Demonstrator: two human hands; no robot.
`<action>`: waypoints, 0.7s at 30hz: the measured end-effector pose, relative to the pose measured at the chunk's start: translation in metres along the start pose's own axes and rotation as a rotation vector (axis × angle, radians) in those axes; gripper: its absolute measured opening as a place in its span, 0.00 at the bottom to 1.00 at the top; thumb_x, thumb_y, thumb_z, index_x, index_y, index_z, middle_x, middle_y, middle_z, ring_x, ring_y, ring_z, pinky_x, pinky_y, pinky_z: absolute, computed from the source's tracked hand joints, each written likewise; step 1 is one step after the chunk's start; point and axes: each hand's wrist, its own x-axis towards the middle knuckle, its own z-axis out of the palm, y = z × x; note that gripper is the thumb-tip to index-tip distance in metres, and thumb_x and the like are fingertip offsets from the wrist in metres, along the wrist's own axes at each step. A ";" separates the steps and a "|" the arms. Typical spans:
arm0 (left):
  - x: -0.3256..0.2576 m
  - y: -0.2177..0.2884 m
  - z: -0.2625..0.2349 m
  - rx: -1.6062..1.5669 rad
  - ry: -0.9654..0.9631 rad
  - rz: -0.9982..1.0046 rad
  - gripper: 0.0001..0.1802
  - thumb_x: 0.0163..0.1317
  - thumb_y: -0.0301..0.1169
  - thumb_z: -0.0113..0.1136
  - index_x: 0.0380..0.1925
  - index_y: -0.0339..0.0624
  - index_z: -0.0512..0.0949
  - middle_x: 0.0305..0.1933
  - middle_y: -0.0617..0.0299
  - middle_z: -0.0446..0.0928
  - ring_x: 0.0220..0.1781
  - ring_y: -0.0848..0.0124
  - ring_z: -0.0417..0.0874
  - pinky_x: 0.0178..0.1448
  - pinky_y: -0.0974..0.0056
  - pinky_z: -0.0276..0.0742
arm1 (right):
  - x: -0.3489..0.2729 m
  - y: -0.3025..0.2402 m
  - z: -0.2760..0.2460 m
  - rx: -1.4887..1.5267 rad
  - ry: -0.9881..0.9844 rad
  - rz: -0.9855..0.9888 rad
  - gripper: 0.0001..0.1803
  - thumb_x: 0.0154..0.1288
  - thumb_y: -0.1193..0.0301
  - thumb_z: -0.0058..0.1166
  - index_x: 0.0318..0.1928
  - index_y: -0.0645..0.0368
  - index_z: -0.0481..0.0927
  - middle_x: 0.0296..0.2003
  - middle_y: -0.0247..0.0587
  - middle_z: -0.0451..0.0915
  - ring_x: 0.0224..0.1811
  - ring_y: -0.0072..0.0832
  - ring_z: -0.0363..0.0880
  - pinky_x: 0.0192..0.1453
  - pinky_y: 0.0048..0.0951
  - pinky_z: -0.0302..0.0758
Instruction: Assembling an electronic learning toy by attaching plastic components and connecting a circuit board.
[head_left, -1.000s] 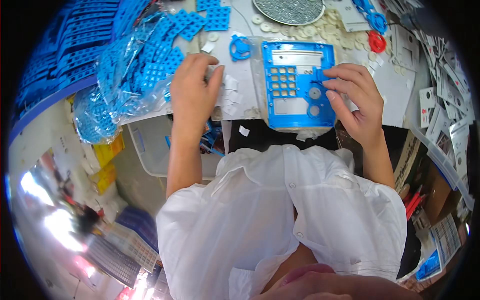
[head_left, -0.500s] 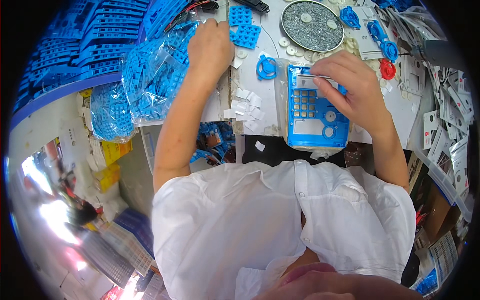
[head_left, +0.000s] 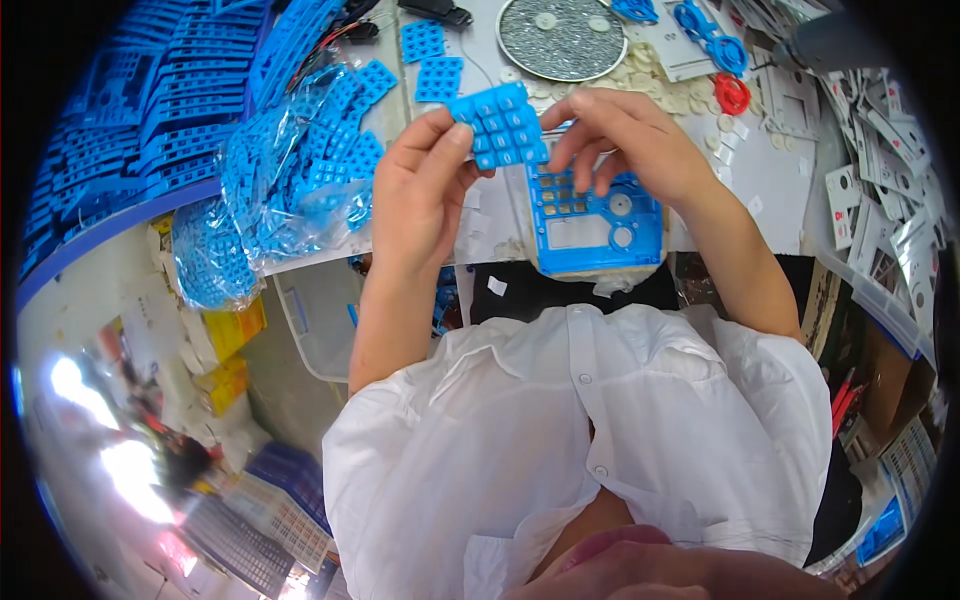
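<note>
White worktable point(head_left: 783, 205) carries a blue panel point(head_left: 597, 215). Over this panel's upper left corner, the left hand point(head_left: 420, 185) pinches a blue keypad point(head_left: 497, 127) at its edge; the right hand point(head_left: 640, 145) hangs beside, fingers apart, contact unclear. Light edge grip, without bending, seems wise.

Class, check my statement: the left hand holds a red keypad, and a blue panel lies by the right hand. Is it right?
Not quite: the keypad in the left hand is blue, not red, as the head view shows. A blue panel does lie by the right hand.
</note>
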 end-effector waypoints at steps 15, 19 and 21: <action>-0.029 -0.026 0.011 0.269 0.079 -0.049 0.19 0.73 0.33 0.59 0.59 0.34 0.77 0.53 0.60 0.81 0.46 0.72 0.81 0.51 0.65 0.79 | -0.013 -0.013 -0.010 -0.313 -0.121 -0.491 0.10 0.65 0.77 0.64 0.47 0.61 0.83 0.45 0.38 0.84 0.44 0.27 0.84 0.51 0.28 0.81; -0.033 -0.041 -0.021 0.823 0.054 0.326 0.11 0.67 0.23 0.62 0.50 0.36 0.82 0.48 0.58 0.83 0.43 0.71 0.80 0.49 0.67 0.76 | -0.010 0.000 -0.018 -0.842 -0.174 -0.350 0.10 0.66 0.73 0.63 0.46 0.60 0.83 0.33 0.39 0.83 0.34 0.28 0.82 0.41 0.30 0.79; -0.037 -0.045 -0.020 0.934 -0.009 0.370 0.11 0.66 0.23 0.63 0.48 0.37 0.82 0.46 0.57 0.83 0.42 0.69 0.81 0.48 0.66 0.77 | -0.004 0.008 -0.015 -0.847 -0.226 -0.313 0.13 0.64 0.69 0.63 0.45 0.62 0.83 0.32 0.45 0.83 0.33 0.36 0.83 0.42 0.34 0.79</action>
